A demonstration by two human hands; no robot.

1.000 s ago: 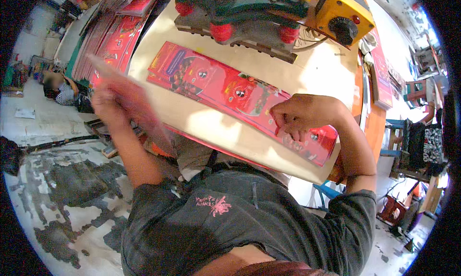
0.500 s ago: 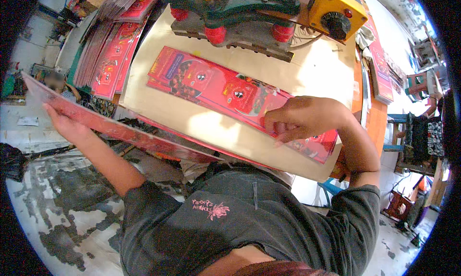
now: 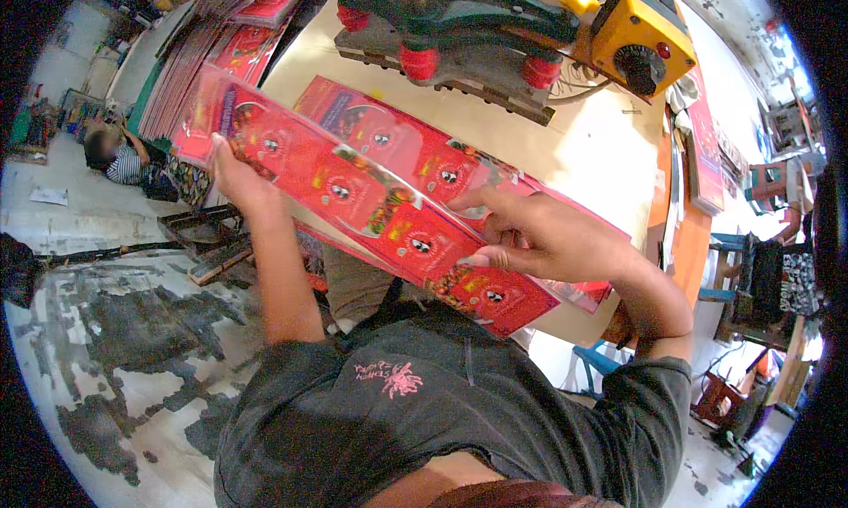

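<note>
My left hand (image 3: 240, 177) grips the left end of a long red printed plastic packaging strip (image 3: 340, 192), its thumb on the printed face. The strip slants down to the right, overlapping the near side of other red packaging strips (image 3: 380, 135) lying on the table. My right hand (image 3: 556, 238) is over the right part of the held strip. Its thumb and index finger are spread apart and the other fingers curl inward. The thumb tip rests on or just above the strip's face; the index finger points left past its far edge.
A dark green machine (image 3: 477, 22) with red feet stands at the table's far side, beside a yellow control box (image 3: 642, 44) with a black knob. Stacked red packages (image 3: 243, 53) lie at far left. Another person (image 3: 124, 162) sits on the floor at left.
My left hand has moved right and away from me, bringing the strip's printed face into view over the table. My right hand's index finger and thumb have spread from a curled pose.
</note>
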